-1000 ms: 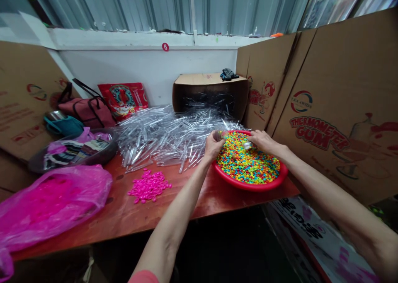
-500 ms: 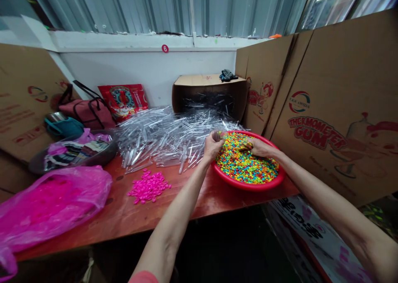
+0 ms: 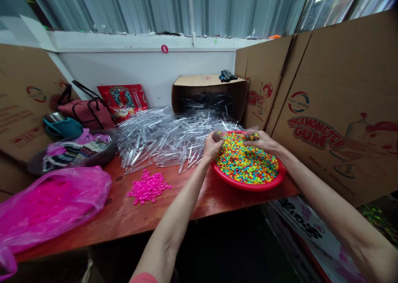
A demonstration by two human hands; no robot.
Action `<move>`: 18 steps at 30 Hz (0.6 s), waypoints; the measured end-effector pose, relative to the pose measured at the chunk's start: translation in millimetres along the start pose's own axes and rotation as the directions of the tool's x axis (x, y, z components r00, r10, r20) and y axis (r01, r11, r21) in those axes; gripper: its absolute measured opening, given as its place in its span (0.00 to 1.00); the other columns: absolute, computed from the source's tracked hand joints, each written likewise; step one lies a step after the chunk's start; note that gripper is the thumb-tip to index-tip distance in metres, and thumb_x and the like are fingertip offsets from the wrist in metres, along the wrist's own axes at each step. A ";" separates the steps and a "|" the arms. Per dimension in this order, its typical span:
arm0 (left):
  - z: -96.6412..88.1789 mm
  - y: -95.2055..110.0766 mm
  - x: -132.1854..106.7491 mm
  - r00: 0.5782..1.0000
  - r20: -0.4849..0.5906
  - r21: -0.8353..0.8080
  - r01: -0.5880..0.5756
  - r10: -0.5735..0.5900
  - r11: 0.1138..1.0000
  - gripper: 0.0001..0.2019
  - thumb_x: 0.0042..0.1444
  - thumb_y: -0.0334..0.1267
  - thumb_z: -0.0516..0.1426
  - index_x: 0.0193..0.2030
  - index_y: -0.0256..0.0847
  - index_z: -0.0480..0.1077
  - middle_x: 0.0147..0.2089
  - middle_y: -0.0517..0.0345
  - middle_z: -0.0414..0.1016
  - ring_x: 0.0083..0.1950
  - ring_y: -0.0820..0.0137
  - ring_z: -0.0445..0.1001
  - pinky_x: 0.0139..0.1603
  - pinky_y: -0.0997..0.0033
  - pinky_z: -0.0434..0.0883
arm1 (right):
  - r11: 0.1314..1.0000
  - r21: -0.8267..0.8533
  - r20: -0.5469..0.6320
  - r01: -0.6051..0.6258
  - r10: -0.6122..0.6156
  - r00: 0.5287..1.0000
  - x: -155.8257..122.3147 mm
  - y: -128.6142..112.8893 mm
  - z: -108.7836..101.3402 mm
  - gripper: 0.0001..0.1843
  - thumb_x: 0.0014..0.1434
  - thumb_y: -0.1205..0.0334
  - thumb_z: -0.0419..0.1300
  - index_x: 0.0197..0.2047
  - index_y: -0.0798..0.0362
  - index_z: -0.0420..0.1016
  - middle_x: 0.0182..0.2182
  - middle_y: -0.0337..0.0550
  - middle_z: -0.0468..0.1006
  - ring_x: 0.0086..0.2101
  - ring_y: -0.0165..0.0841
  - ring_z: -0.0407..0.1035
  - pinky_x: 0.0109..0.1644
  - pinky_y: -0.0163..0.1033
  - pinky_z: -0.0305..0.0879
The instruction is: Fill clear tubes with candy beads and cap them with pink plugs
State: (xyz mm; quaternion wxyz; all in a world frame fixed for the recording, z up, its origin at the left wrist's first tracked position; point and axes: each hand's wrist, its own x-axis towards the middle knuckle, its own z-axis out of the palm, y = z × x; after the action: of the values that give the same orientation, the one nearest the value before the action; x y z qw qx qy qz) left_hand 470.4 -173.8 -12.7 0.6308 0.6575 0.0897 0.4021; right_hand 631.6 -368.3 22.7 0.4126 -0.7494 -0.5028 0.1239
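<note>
Small multicoloured candies [image 3: 248,165] fill a red basin [image 3: 248,187] on the right of the table. Over its left rim, my left hand [image 3: 212,147] is closed on what look like clear plastic tubes with coloured candies showing in them. My right hand [image 3: 264,143] is above the basin's far right side, fingers curled round a bunch of clear tubes [image 3: 253,134], also with candies visible. How many tubes each hand holds is hard to make out. Beside the basin lies a big heap of clear plastic tubes [image 3: 158,136].
Pink caps [image 3: 149,187] lie in a small pile, with a pink plastic bag [image 3: 59,200] to their left. A grey basin [image 3: 34,167] holds cloth. An open carton [image 3: 178,94] stands behind the tubes, gloves [image 3: 228,76] on top. Tall cardboard [image 3: 342,88] walls the right side.
My right hand has risen out of the candies towards the basin's far right rim, and the tubes in it now show. My left hand has stayed nearly in place.
</note>
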 end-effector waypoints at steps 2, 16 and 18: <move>-0.1 -2.2 0.4 1.000 0.011 -0.012 -0.003 0.003 1.000 0.08 0.47 0.30 0.64 0.34 0.39 0.71 0.32 0.62 0.72 0.32 0.73 0.68 0.36 0.72 0.65 | 0.939 -0.331 0.069 0.098 -0.079 0.994 1.4 3.1 -7.3 0.11 0.60 0.58 0.63 0.45 0.52 0.78 0.40 0.46 0.78 0.41 0.40 0.71 0.47 0.44 0.69; -0.7 -4.6 1.1 1.000 0.008 -0.016 0.002 -0.001 1.000 0.09 0.45 0.31 0.65 0.34 0.39 0.70 0.31 0.62 0.72 0.32 0.73 0.68 0.36 0.71 0.64 | 0.992 -0.123 0.143 0.012 0.006 0.990 -7.0 27.3 7.0 0.09 0.52 0.59 0.69 0.37 0.51 0.79 0.36 0.43 0.81 0.37 0.38 0.72 0.46 0.44 0.70; -0.4 -2.2 0.5 1.000 0.005 -0.019 0.002 -0.002 1.000 0.09 0.45 0.31 0.65 0.33 0.39 0.70 0.30 0.63 0.71 0.31 0.73 0.67 0.36 0.72 0.64 | 0.974 0.207 0.002 -0.095 0.096 0.995 -8.8 23.8 4.0 0.20 0.46 0.52 0.75 0.39 0.52 0.79 0.34 0.41 0.80 0.35 0.37 0.72 0.44 0.44 0.71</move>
State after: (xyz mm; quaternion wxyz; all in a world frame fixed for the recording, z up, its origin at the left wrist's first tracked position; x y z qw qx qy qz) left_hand 471.3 -172.8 -14.5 0.6377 0.6524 0.0848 0.4007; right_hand 640.6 -377.5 0.6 0.4839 -0.7261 -0.4490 0.1923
